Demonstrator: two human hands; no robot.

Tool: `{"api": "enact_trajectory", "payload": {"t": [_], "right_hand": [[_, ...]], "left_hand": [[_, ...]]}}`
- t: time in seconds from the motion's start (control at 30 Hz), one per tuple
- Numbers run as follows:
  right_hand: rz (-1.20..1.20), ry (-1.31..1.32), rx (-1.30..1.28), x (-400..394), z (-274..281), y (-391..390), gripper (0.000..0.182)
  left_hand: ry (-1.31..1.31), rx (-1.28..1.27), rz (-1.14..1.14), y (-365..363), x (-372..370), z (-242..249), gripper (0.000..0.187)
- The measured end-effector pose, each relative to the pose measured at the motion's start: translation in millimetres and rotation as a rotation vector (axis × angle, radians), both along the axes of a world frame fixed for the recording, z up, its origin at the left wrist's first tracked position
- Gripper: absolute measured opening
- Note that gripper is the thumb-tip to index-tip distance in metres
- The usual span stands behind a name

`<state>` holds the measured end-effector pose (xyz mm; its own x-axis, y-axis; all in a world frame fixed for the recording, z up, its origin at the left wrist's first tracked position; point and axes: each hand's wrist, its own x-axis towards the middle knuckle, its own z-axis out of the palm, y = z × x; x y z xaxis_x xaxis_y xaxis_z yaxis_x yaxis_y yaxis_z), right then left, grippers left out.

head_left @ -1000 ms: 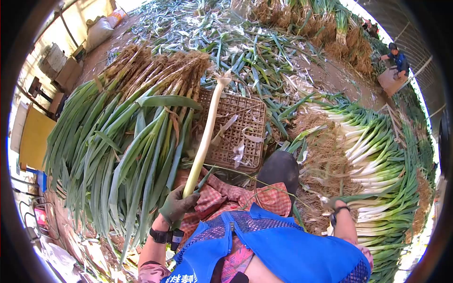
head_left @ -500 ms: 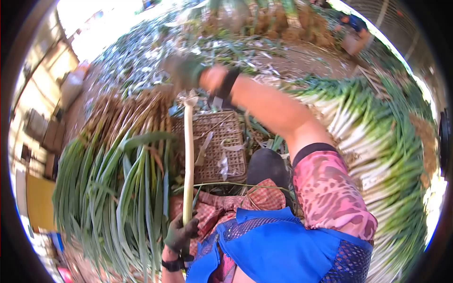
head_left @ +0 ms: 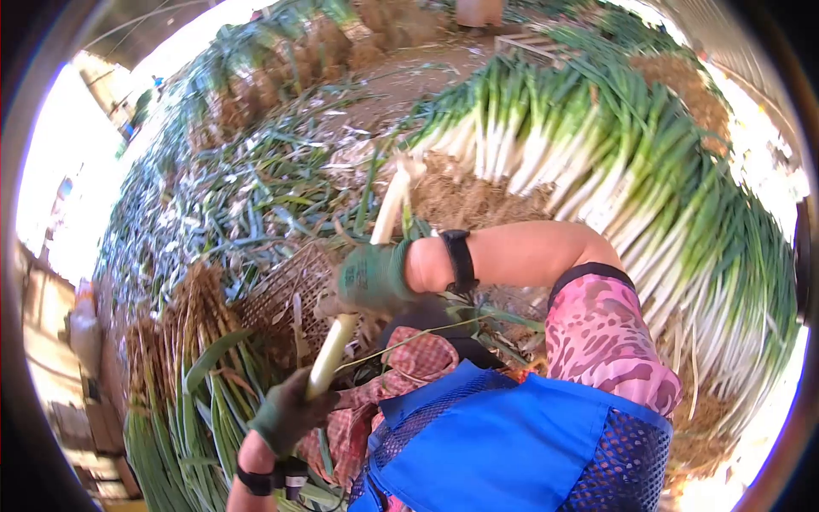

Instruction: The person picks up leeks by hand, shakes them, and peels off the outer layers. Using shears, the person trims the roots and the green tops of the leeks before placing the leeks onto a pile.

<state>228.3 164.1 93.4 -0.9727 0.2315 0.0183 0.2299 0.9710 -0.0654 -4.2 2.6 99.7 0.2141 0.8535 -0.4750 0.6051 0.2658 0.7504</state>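
Observation:
A pale leek [head_left: 333,352] slants up across the middle, its root end away from me. My left hand [head_left: 288,414], in a green and dark glove, is closed round its lower part. My right hand [head_left: 367,280], gloved in green, is wrapped round the stalk's middle. Below and left of the hands lies a pile of untrimmed leeks [head_left: 188,384] with brown roots. A woven basket [head_left: 286,294] sits just beyond my left hand, partly hidden by my right glove.
On the right, a long row of clean white leeks [head_left: 589,179] fans out. Leaf scraps [head_left: 247,196] cover the ground ahead. More bundles [head_left: 230,85] stand at the back, near a wooden crate [head_left: 533,49]. Dry roots [head_left: 478,196] lie in front of the row.
My right hand has come down from above the root end onto the stalk's middle. The leek has tilted to the right, and the view has turned rightward.

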Motion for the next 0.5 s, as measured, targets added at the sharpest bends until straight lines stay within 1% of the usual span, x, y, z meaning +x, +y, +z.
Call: {"api": "enact_trajectory", "payload": {"t": [0.07,0.1,0.17,0.2,0.23,0.27,0.3,0.33,0.37,0.4,0.43,0.47,0.5], "right_hand": [[-0.02,0.152,0.023,36.9,15.5,8.2,0.024],[-0.042,0.261,0.023,54.9,21.6,18.3,0.015],[-0.096,0.479,0.083,102.8,41.9,35.9,0.013],[-0.133,0.668,0.094,133.4,46.9,42.7,0.014],[-0.375,0.541,0.003,165.5,60.6,46.3,0.022],[-0.445,0.677,0.264,200.9,68.4,43.0,0.028],[-0.559,0.754,0.476,239.8,67.1,51.3,0.029],[-0.831,0.715,0.372,277.5,75.9,42.2,0.027],[-0.928,0.798,0.649,314.2,75.9,31.5,0.032],[-1.086,0.912,0.692,347.7,70.3,18.5,0.037],[-1.359,1.052,0.474,386.9,63.9,6.8,0.038],[-1.606,1.199,0.328,408.8,56.2,-10.7,0.034],[-1.712,1.307,0.362,432.4,40.3,-27.0,0.036]], "left_hand": [[0.04,0.117,-0.066,25.1,13.6,16.8,0.045],[0.182,0.305,-0.14,36.9,29.5,36.6,0.049],[0.421,0.695,-0.236,47.3,57.0,84.5,0.054],[0.522,0.894,-0.257,47.1,68.4,109.2,0.057],[0.62,1.095,-0.273,45.7,77.5,132.1,0.059],[0.716,1.298,-0.284,44.3,84.8,149.8,0.061],[0.662,1.363,-0.246,40.8,82.4,159.7,0.061],[0.604,1.426,-0.206,34.0,73.3,165.3,0.06],[0.617,1.438,-0.166,22.8,61.4,168.2,0.058],[0.562,1.459,-0.188,17.6,59.4,166.6,0.06],[0.713,1.533,-0.246,15.6,68.9,169.9,0.055],[0.865,1.602,-0.303,14.2,75.9,171.1,0.051],[0.777,1.411,-0.214,16.7,67.4,154.7,0.05]]}}
